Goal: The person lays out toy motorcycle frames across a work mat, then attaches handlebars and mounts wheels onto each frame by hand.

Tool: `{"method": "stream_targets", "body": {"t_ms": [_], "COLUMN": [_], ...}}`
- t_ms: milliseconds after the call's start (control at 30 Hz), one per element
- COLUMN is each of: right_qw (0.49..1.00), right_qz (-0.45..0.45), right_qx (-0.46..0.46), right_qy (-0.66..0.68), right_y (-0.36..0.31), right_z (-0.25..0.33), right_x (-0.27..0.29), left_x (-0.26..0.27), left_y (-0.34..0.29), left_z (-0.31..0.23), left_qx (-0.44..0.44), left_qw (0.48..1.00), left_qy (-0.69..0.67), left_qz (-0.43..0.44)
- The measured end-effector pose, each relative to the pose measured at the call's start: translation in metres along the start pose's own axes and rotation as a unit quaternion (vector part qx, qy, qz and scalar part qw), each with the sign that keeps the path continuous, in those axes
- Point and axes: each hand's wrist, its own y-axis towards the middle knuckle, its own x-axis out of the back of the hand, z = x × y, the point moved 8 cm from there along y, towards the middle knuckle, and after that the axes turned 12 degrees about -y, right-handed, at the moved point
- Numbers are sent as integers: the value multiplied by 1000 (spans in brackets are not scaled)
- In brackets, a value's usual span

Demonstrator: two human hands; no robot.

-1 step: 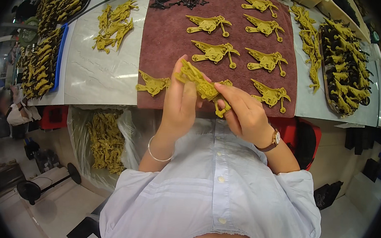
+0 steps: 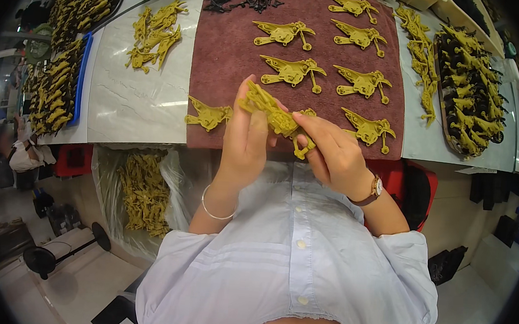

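Left hand (image 2: 246,136) mostly closed, thumb and fingers up around the near end of a yellow part (image 2: 278,122). Right hand (image 2: 335,154) half-curled, thumb and forefinger pinching the other end. The part sits between both hands, tilted, above the near edge of the towel (image 2: 228,50) (fingers cover some of it, exact outline can't be told).

Part looks like hard moulded plastic, matt mustard yellow, with thin arms and raised ribs. Towel is maroon, fuzzy, spread on a pale, glossy, stone-look counter (image 2: 136,103).

Beyond the right hand, a column of flat yellow pieces (image 2: 363,83), each with a pointed beak shape and a round-ended arm; two similar pieces (image 2: 293,72) lie straight ahead of the hands. A single piece (image 2: 209,114) is just left of the left hand, which sits right beside its tip. Far ahead of the left hand: small black pieces (image 2: 263,2) in loose heaps.

Well left of the left hand, a yellow pile (image 2: 153,38) on the bare counter. Well right of the right hand, a loaded tray (image 2: 469,96) of yellow and black parts. Below left, a clear plastic bag (image 2: 179,186) crammed with yellow parts (image 2: 142,192).
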Motion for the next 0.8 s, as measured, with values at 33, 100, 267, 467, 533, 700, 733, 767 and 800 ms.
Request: {"method": "stream_targets", "body": {"t_ms": [33,100,267,467,533,700,733,767,800], "right_qw": [1000,1000,1000,986,967,884,885,858,826], "right_qz": [11,22,3,-74,-139,-145,-145,-108,-70], "right_qx": [-6,-13,-1,-135,-196,-168,-166,-199,-231], "right_qy": [7,12,-7,56,-80,-412,-411,-461,-509], "right_y": [-1,-2,1,6,8,11,9,5,1], "right_z": [-3,-6,-9,-60,-104,-181,-191,-206,-220], "right_x": [-2,-2,2,42,79,138,140,138,136], "left_x": [0,-1,-3,12,38,103,112,119,123], "left_y": [0,1,4,17,32,66,72,76,79], "left_z": [2,6,9,1,-6,-13,-8,-2,-2], "left_qx": [2,-1,-5,26,1,-25,-3,19,20], "left_qw": [1000,1000,999,989,991,993,995,994,989], "left_qy": [-13,-29,-49,-144,-122,-47,2,51,108], "left_qz": [2,0,19,-14,-54,-106,-102,-97,-102]}}
